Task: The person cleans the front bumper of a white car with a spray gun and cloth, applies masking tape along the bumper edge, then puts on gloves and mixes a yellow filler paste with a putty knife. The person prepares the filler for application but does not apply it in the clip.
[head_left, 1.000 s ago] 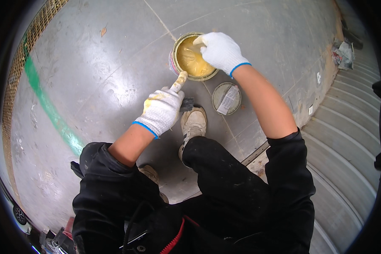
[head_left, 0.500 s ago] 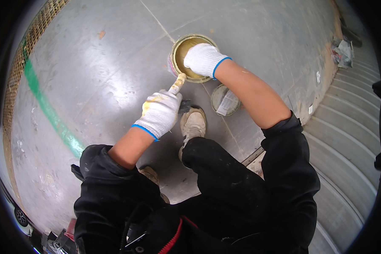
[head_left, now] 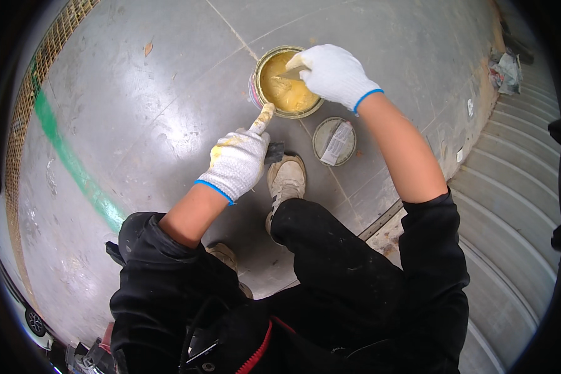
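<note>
A round can (head_left: 256, 91) stands on the floor with thick yellow paste (head_left: 295, 98) inside, like putty. Over its right side, my right hand (head_left: 341, 73), in a white knit glove, pinches a small thin scraper blade (head_left: 290, 74) whose lower edge meets the paste. My left hand (head_left: 235, 159), in a yellow-stained glove, stretches its paste-smeared index finger to the can's near rim. Its other fingers are curled round a dark, flat block-like piece (head_left: 274, 153) that sticks out on the right; its full shape is hidden.
A round lid (head_left: 322, 138) with a pale label lies right of my shoe (head_left: 287, 177). Ribbed metal sheeting (head_left: 511, 181) runs along the right, with a crumpled wrapper (head_left: 508, 71) beside it. Mesh (head_left: 20, 124) and a green stripe (head_left: 68, 162) are at left.
My right hand has risen and moved right, out of the can, so the scraper and the yellow paste now show. My left hand has barely moved.
</note>
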Available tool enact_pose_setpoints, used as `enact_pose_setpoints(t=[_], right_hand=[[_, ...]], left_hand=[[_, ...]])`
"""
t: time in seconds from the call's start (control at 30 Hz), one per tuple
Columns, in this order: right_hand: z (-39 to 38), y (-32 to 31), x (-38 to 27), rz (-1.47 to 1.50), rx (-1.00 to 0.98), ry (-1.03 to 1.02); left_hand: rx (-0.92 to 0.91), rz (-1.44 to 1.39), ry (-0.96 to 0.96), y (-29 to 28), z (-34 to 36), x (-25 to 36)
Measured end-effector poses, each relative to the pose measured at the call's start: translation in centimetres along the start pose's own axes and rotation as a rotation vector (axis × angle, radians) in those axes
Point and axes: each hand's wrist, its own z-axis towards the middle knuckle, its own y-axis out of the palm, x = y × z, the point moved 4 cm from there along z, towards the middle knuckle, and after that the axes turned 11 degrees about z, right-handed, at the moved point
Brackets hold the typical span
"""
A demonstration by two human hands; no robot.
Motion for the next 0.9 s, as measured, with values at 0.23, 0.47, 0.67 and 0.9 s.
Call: enact_pose_setpoints(t=[0.23, 0.47, 0.67, 0.9], right_hand=[[0.6, 0.9, 0.4, -0.057, -0.035, -0.016], [2.7, 7.3, -0.3, -0.313, -0.187, -0.032], [2.9, 6.8, -0.2, -0.270, -0.305, -0.044], [2.1, 2.1, 0.6, -0.082, -0.062, 0.082]], left_hand=[[-0.008, -0.038, -0.032, 0.3, -0.1, -0.1], [-0.032, -0.023, -0.029, 0.3, 0.2, -0.1], [-0.009, -0.039, -0.053, -0.1, 0.0, 0.1], [-0.065, 0.007, -0.032, -0.3, 0.0, 0.3]])
